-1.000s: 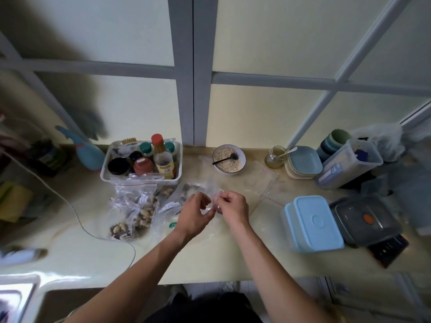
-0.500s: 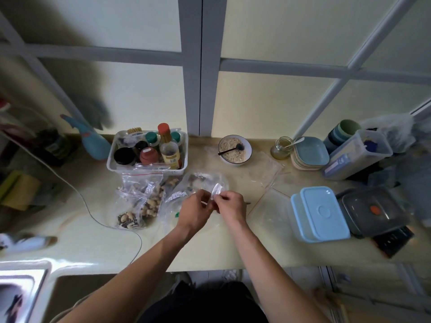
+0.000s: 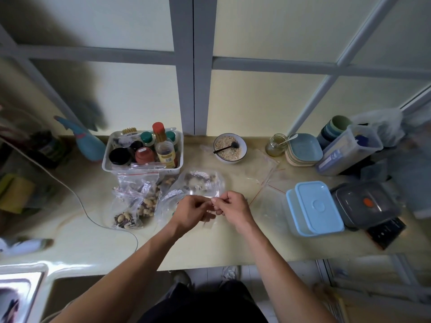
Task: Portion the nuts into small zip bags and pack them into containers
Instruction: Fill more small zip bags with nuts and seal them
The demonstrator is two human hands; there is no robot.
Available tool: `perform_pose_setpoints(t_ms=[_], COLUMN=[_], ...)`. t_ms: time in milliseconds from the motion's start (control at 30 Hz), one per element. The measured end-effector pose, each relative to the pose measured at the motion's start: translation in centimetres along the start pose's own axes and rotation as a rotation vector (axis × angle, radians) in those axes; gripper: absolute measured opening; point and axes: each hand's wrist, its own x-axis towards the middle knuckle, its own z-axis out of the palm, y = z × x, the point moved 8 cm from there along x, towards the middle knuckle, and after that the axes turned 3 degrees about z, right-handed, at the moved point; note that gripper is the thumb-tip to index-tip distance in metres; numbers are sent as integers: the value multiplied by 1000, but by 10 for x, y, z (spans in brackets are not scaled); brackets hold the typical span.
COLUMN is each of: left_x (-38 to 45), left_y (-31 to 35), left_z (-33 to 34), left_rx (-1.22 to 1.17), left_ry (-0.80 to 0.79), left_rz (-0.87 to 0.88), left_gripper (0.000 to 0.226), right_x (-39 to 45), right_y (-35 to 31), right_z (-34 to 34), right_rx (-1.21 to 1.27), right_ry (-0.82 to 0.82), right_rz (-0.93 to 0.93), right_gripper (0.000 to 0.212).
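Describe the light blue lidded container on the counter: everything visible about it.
The light blue container is a rounded-rectangular box, apparently plastic, with a matching lid that has a raised central panel and a faint round mark in the middle. The lid is on. It sits flat on the pale counter, right of the right hand, which does not touch it. A dark, grey-lidded container stands close against its right side. A clear zip bag lies by its left edge; whether they touch is unclear.

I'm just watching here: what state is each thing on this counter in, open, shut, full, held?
Small clear zip bag: pinched at its top edge by both hands.
Left hand: pinching the bag.
Right hand: pinching the bag.
Light blue lidded container: lid on.
White bowl of oats: black spoon in it.
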Motion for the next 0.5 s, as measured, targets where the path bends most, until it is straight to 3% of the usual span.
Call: perform_pose_setpoints(t_ms=[200,333,500], left_x=[-8,-11,-10], left_y=[10,7,14], left_z=[2,-24,-52], left_rx=[93,164,531], left_ry=[75,270,314], left_rz=[8,-26,72], left_gripper=[30,28,34], right_x=[-2,-3,-4], right_y=[-17,-20,-25], right_z=[3,-6,-10], right_rx=[-148,-299,-639], right_ry=[-21,16,33], right_rz=[-12,1,-130], right_gripper=[12,11,10])
